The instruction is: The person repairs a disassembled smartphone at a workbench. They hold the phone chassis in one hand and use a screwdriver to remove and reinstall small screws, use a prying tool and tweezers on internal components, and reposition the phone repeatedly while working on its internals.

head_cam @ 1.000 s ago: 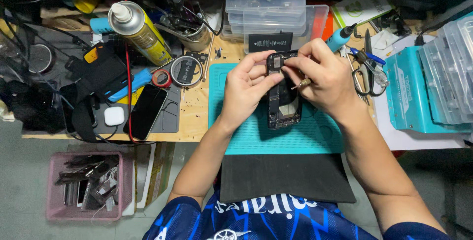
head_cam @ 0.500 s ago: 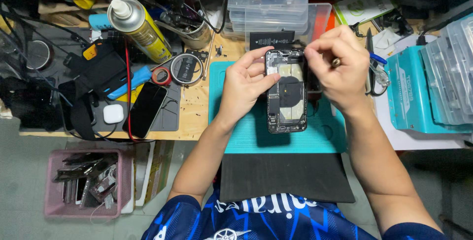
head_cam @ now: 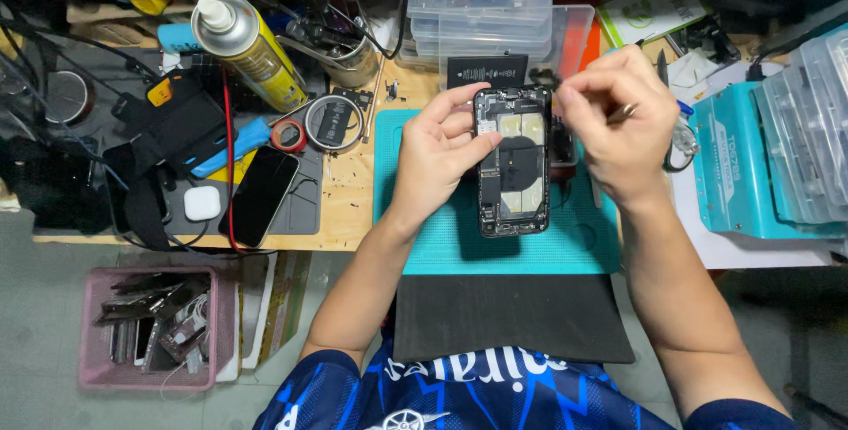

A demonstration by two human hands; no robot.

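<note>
Here my left hand (head_cam: 439, 152) grips the opened phone (head_cam: 512, 161) on the teal mat (head_cam: 424, 245), right hand (head_cam: 623, 121) pinching something tiny, internals exposed, reassembly undone.

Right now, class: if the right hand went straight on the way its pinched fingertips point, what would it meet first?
The right hand points its fingertips left, toward the top right edge of the opened phone that the left hand steadies. It would probably meet that edge first, though the height above it is unclear.
</note>
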